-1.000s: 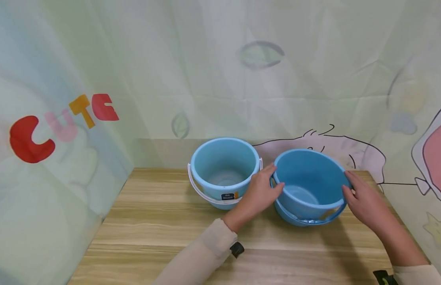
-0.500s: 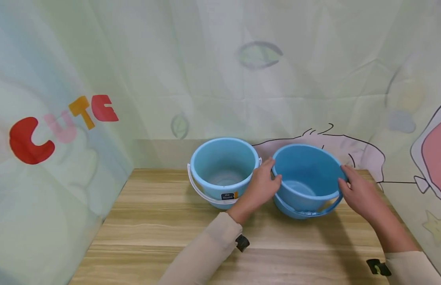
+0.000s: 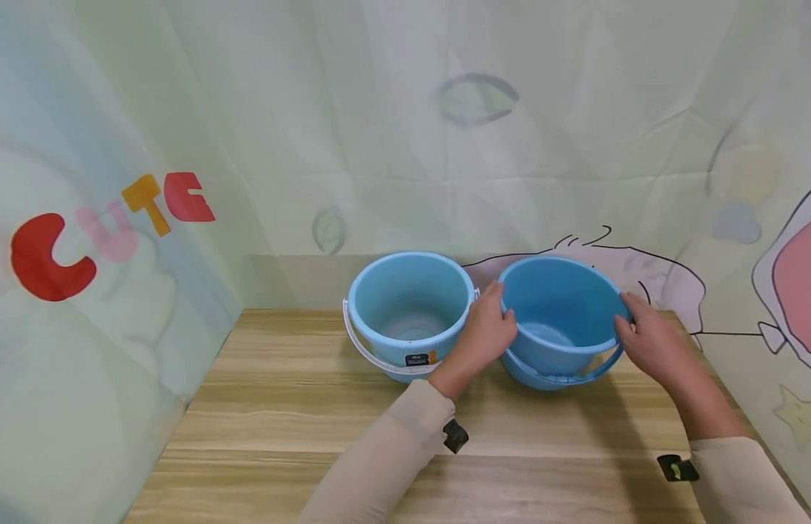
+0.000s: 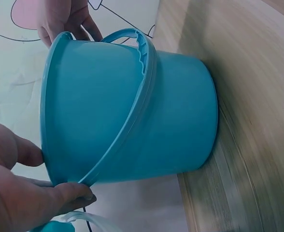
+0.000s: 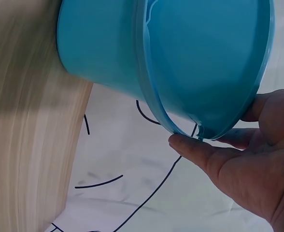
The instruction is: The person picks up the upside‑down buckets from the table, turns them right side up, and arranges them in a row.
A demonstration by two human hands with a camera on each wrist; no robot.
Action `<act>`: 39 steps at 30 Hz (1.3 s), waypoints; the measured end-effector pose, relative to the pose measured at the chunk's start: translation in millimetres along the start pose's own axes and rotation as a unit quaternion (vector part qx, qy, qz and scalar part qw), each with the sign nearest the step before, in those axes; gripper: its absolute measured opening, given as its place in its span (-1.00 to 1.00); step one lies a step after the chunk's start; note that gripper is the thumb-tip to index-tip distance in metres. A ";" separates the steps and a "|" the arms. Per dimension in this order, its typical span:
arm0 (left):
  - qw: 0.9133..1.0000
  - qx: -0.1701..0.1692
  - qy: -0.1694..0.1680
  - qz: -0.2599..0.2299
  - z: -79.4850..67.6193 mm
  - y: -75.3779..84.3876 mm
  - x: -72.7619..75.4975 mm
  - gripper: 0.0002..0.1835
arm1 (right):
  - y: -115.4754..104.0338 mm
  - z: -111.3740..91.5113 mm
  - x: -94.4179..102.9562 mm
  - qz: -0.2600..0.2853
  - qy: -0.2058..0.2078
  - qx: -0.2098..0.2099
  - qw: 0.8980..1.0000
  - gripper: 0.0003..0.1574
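Note:
A darker blue bucket (image 3: 563, 362) stands at the back right of the wooden table, its blue handle hanging down across the front. My left hand (image 3: 485, 331) grips its rim on the left side, thumb towards the front. On the opposite side my right hand (image 3: 651, 340) pinches the rim beside the handle's end. In the left wrist view the bucket (image 4: 98, 96) shows its base right at the wood. Just left of it stands a lighter blue bucket (image 3: 386, 346) with a white handle and a dark label, partly covered by my left hand.
The wooden table (image 3: 301, 429) runs back to a printed curtain (image 3: 392, 131) with cartoon drawings and coloured letters. The curtain also lines the left and right sides. A dark wrist device (image 3: 455, 435) shows at my left sleeve.
Both hands have moved the darker blue bucket backward and slightly left, towards the curtain. The lighter bucket has stayed in place. My grip on the rim is unchanged.

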State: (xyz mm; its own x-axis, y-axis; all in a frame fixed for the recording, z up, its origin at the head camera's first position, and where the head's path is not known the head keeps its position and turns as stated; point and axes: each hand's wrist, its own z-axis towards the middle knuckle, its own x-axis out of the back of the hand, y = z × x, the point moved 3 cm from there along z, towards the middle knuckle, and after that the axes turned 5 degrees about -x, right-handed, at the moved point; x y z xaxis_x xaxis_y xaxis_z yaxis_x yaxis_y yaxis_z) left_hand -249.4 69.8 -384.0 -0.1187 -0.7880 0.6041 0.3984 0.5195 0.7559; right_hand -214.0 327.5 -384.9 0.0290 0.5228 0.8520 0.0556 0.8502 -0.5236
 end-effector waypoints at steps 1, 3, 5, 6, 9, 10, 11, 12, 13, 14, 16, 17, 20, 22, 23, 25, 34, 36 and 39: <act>1.000 -0.001 0.001 0.001 0.9 0.3 0.2 -0.43 | -0.4 1.5 0.3 0.001 -0.002 -0.001 1.000 -0.21; 1.000 0.001 0.002 0.008 3.0 -0.1 0.1 -0.42 | -1.2 4.4 0.4 0.003 -0.006 -0.002 1.000 -0.21; 1.000 0.000 0.005 0.016 5.3 -0.1 0.4 -0.43 | -2.3 6.9 0.0 0.006 -0.010 -0.005 1.000 -0.21; 1.000 -0.001 0.006 0.019 6.6 0.1 0.8 -0.43 | -2.6 8.0 -0.3 0.005 -0.010 -0.006 1.000 -0.21; 0.999 0.000 0.008 0.032 10.0 0.5 0.7 -0.44 | -3.7 10.3 -1.2 -0.001 -0.004 -0.003 1.000 -0.22; 0.999 0.002 0.007 0.034 10.9 0.8 0.6 -0.44 | -3.9 10.7 -1.6 -0.003 -0.002 -0.001 1.000 -0.23; 0.999 0.003 0.005 0.036 11.7 0.9 0.5 -0.44 | -4.0 11.2 -1.7 -0.005 0.003 0.003 1.000 -0.23; 0.999 0.005 0.003 0.036 12.3 1.4 0.5 -0.44 | -3.9 11.3 -1.5 -0.005 0.005 0.004 1.000 -0.24; 0.999 0.007 0.000 0.038 12.6 1.9 0.4 -0.45 | -3.6 11.3 -1.5 -0.005 0.008 0.006 1.000 -0.24; 0.999 0.010 -0.003 0.039 12.6 2.4 0.4 -0.45 | -3.4 11.3 -1.5 -0.003 0.011 0.007 1.000 -0.25; 0.999 0.013 -0.004 0.047 12.9 3.5 0.9 -0.46 | -3.4 11.3 -1.3 0.003 0.014 0.008 1.000 -0.25; 0.999 0.015 -0.004 0.049 13.0 3.8 1.3 -0.46 | -3.5 11.2 -1.1 0.006 0.016 0.008 1.000 -0.25; 0.998 0.015 0.000 0.056 13.1 5.3 2.5 -0.46 | -3.7 10.8 -0.5 0.007 0.023 0.010 1.000 -0.25; 0.998 0.013 0.002 0.055 13.6 5.7 2.8 -0.46 | -3.6 10.7 -0.1 0.005 0.032 0.011 0.999 -0.26; 0.998 0.013 0.002 0.055 13.6 6.0 2.8 -0.46 | -3.3 10.4 0.2 0.004 0.035 0.010 0.999 -0.26; 0.998 0.012 0.001 0.055 13.5 6.4 2.3 -0.46 | -2.5 10.4 0.5 0.001 0.041 0.008 0.999 -0.26; 0.998 0.015 0.000 0.060 11.8 6.3 -1.9 -0.45 | 1.3 8.4 -1.9 -0.002 0.025 -0.020 0.999 -0.24; 0.998 0.016 -0.002 0.057 11.0 5.1 -2.6 -0.44 | 0.5 7.7 -2.8 -0.002 0.022 -0.023 0.999 -0.23; 0.999 0.017 -0.006 0.051 10.7 4.5 -4.0 -0.43 | -0.2 6.7 -2.2 -0.007 0.021 -0.019 1.000 -0.23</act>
State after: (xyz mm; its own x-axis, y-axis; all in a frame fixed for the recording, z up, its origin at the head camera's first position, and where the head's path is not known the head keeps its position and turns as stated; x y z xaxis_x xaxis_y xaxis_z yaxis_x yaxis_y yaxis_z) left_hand -256.9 78.9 -380.4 -0.0904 -0.7268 0.6809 0.3783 0.6074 0.6985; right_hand -220.8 326.7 -386.7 0.0697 0.5075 0.8588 0.0935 0.8538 -0.5122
